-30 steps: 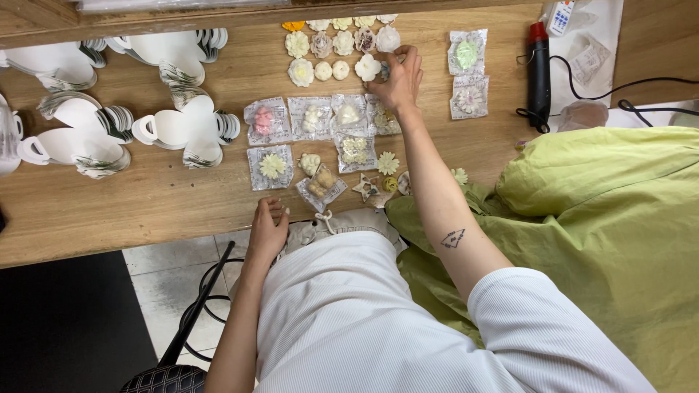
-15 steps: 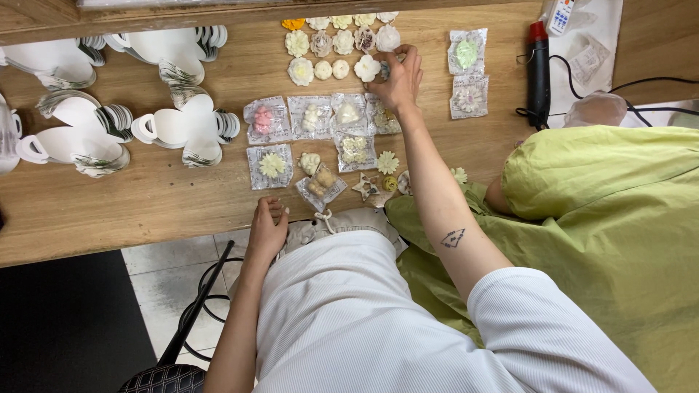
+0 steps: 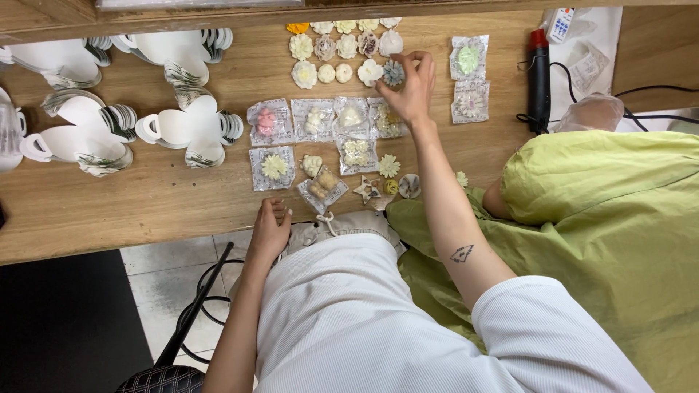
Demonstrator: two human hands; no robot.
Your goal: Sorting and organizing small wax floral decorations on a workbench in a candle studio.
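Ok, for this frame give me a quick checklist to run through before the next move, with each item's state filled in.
1. Right hand on a piece: ok, its fingertips are at the grey-blue flower.
2. Flower lifted off the table: cannot tell.
3. Left hand out of the way: ok, it rests at the table edge, holding nothing.
4. Neighbouring white flower has room: not ok, it sits right against the grey-blue one.
5. Bagged flowers under the forearm undisturbed: ok, they lie in rows.
6. Person in green clear of the reach: ok, off to the right.
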